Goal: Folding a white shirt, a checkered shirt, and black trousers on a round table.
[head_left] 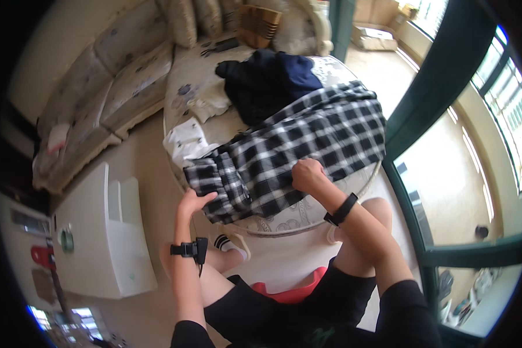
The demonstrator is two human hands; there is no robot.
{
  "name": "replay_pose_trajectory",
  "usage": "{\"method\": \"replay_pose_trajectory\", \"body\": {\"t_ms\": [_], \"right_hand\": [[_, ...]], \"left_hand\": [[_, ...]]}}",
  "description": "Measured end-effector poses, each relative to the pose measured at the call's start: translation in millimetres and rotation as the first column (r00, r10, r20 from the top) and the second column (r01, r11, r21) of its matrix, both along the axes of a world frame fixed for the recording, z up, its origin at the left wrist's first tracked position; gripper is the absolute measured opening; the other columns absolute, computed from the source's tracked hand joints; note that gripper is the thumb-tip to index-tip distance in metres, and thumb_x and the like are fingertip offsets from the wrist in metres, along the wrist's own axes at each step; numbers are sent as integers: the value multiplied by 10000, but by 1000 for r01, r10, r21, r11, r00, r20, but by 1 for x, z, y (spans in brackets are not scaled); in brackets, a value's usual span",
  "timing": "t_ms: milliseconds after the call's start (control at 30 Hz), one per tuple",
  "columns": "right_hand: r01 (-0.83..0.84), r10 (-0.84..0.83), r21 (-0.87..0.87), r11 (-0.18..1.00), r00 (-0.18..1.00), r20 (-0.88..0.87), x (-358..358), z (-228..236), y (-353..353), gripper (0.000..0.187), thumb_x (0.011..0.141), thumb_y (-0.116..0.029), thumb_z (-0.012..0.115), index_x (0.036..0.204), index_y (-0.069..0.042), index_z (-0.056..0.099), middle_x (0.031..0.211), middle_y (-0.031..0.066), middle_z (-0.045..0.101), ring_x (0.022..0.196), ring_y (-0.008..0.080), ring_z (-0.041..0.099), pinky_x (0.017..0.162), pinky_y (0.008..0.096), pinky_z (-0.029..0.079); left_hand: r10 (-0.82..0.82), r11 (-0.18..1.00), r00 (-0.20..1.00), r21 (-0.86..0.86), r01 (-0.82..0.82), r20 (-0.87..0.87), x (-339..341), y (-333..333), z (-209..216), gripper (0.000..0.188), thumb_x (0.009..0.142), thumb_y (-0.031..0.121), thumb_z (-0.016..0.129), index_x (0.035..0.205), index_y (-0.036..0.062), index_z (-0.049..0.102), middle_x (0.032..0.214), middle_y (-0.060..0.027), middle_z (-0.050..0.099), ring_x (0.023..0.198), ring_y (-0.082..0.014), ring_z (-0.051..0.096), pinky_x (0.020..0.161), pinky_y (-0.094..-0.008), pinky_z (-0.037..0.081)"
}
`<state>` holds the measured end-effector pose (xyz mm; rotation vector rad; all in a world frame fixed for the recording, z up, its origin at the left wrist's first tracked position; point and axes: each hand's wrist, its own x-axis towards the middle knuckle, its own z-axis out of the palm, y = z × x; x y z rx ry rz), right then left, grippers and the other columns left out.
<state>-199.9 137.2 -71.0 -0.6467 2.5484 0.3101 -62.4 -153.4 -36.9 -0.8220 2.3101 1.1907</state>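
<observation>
A black-and-white plaid garment (pixel 325 134) lies stretched across the round table (pixel 275 225), its left end folded over in a bunched band. That left end is in my left hand (pixel 196 202), with the thumb on top of the cloth and the other fingers mostly hidden. Near the middle of the garment's close edge, my right hand (pixel 308 175) is closed, knuckles up, against the fabric; its fingertips are out of sight. Behind the garment sits a heap of black and navy clothes (pixel 267 81). White clothing (pixel 187 139) lies beside the garment's left end.
A patterned sofa (pixel 119 81) runs along the far left. White furniture (pixel 101 232) stands to my left. Green-framed glass doors (pixel 423 191) are close on my right. Beneath me is a red seat (pixel 290 290). On the table's far side is a brown basket (pixel 258 26).
</observation>
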Motion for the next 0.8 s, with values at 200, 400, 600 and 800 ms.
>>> {"method": "replay_pose_trajectory", "body": {"t_ms": [200, 400, 600, 800], "right_hand": [[14, -15, 53, 999, 1000, 17, 3, -2, -14, 276, 631, -200, 629, 860, -59, 687, 857, 79, 667, 740, 286, 651, 512, 446, 517], [-37, 41, 84, 996, 998, -53, 1, -18, -20, 272, 617, -167, 632, 853, -47, 692, 781, 92, 668, 657, 311, 648, 427, 442, 505], [32, -26, 49, 998, 993, -115, 0, -30, -21, 227, 623, -180, 655, 821, -80, 701, 811, 100, 670, 710, 294, 651, 461, 452, 506], [-160, 78, -443, 882, 977, -198, 27, 10, -31, 460, 664, -183, 627, 1094, -29, 565, 947, 118, 608, 875, 287, 595, 652, 397, 489]], "left_hand": [[195, 979, 978, -39, -198, -68, 10, -4, -17, 759, 632, 325, 780, 1221, 24, 408, 1123, -114, 552, 967, -288, 562, 800, -508, 438], [352, 931, 920, 165, -326, -172, 17, -2, -5, 590, 662, 212, 774, 1086, -54, 462, 993, -173, 573, 815, -217, 603, 590, -364, 503], [94, 938, 831, -230, -257, -548, -4, -1, -25, 486, 672, 197, 670, 1033, -70, 483, 956, -180, 587, 841, -261, 571, 769, -361, 445], [147, 946, 750, -129, -297, -645, -29, 15, -10, 529, 663, 182, 639, 1100, -81, 497, 997, -206, 590, 922, -318, 567, 847, -367, 414]]}}
